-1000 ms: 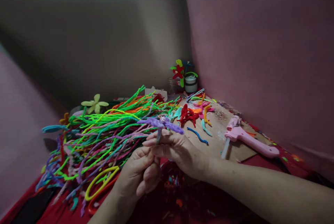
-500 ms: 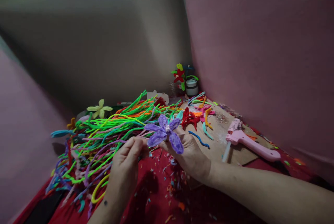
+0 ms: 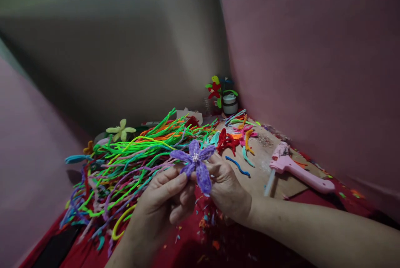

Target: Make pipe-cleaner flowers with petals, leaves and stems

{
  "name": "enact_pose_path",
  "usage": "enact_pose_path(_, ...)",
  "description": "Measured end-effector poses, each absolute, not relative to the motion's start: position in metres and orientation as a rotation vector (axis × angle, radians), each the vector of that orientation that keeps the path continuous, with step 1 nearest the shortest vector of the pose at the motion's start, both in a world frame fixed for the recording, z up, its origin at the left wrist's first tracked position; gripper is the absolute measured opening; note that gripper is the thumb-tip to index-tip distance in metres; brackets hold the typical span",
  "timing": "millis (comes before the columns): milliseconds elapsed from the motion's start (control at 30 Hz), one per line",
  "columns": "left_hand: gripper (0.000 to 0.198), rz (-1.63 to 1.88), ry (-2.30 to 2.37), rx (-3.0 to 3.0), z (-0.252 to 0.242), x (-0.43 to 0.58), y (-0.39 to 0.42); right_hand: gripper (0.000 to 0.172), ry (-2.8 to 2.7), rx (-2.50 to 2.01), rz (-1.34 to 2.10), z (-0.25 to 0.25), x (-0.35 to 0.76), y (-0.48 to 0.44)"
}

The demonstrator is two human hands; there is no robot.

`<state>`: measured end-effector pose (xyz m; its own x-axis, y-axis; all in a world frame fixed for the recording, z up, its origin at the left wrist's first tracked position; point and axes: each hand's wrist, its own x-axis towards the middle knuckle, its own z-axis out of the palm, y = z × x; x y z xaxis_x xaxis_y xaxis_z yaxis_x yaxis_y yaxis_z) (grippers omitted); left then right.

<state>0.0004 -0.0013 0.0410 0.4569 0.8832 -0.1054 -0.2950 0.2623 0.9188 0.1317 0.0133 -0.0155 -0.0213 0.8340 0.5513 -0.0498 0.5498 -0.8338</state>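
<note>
A purple pipe-cleaner flower [image 3: 196, 163] with a pale bead centre faces me, held up over the red cloth. My right hand [image 3: 228, 186] grips it from behind, fingers closed round its base. My left hand [image 3: 165, 199] has come up against the flower's left petals, thumb and fingers pinched at its underside. Just behind the hands lies a big heap of loose pipe cleaners [image 3: 125, 159] in green, purple, orange and blue.
A pink glue gun [image 3: 298, 169] lies on a brown cardboard sheet [image 3: 281, 182] to the right, with short cut pieces [image 3: 237, 141] beyond. A pale yellow flower [image 3: 120, 129] rests at the back left. A small jar with a red flower [image 3: 223, 95] stands in the corner. Walls close in all round.
The flower was tilted from flat to facing me. My left hand, which had moved off to the pipe cleaners, has come back to pinch the flower's underside.
</note>
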Motion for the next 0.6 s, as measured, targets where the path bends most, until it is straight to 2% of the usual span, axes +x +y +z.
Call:
enact_pose_path(133,0.014,0.881,0.64,0.987,0.034,-0.004,0.002,0.016,-1.424,-0.74,0.795,-0.016,0.132,0.014)
enact_pose_path(300,0.039,0.855,0.71,0.995,0.031,-0.005,-0.007,0.016,-1.471,-0.793,0.708,-0.013,0.134,0.014)
enact_pose_path(433,0.033,0.912,0.834,0.93,0.025,0.011,-0.023,0.018,-1.446,-0.815,0.655,-0.01,0.133,0.013)
enact_pose_path(600,0.034,0.996,0.849,0.809,0.029,0.035,-0.037,0.016,-1.517,-0.833,0.609,-0.012,0.137,0.011)
